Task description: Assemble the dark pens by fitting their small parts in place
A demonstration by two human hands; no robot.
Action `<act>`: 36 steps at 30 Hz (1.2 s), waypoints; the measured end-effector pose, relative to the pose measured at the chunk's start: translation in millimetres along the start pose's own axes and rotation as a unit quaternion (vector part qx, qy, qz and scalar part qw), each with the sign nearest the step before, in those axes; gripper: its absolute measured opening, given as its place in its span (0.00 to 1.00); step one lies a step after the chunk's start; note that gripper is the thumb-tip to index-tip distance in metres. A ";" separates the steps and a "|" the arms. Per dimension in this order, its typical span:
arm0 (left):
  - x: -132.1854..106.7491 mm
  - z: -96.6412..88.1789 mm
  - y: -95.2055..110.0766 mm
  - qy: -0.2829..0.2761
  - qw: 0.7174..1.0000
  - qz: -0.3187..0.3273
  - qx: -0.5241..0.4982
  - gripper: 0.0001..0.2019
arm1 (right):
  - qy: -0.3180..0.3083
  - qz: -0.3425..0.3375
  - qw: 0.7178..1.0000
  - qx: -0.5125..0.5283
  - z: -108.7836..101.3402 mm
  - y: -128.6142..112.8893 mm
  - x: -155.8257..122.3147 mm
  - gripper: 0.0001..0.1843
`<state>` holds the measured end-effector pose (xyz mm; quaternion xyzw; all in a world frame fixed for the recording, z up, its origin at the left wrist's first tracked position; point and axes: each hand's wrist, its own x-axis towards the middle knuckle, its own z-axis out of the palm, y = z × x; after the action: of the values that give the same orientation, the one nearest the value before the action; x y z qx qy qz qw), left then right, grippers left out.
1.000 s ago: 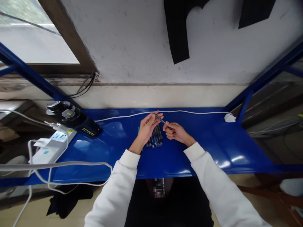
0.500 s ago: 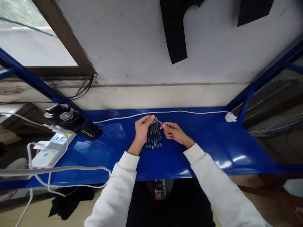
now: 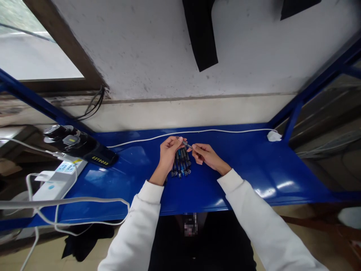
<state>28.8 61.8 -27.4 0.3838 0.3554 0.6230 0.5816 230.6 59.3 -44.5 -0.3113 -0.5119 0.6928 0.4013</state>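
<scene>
Both hands are raised just above a blue metal table (image 3: 248,162). My left hand (image 3: 168,152) pinches one end of a slim dark grey pen (image 3: 186,144) between thumb and fingers. At the pen's other, thinner end, my right hand (image 3: 208,155) closes its thumb and fingertips on it. Below and between the hands lies a row of several dark pens (image 3: 181,165), side by side, some with blue parts. Their far ends are partly covered by the hands.
A black bottle (image 3: 93,152) lies at the left beside a white power strip (image 3: 58,184) with looped white cables. A thin white cable (image 3: 158,138) runs along the table's back edge to a crumpled white wad (image 3: 274,136). Blue frame posts (image 3: 291,118) rise at the sides.
The view has shifted slightly. The fingers of my right hand have moved a little on the pen; both hands keep their grip on it, and the row of pens lies as before.
</scene>
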 end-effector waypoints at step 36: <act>-1.3 -1.7 -6.4 -0.019 0.999 0.006 0.046 0.15 | 0.000 -0.016 0.999 -0.031 -2.9 4.0 1.3 0.22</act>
<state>30.2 61.0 -33.9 0.4237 0.3706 0.6020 0.5664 231.5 61.1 -49.1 -0.3153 -0.5384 0.6697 0.4027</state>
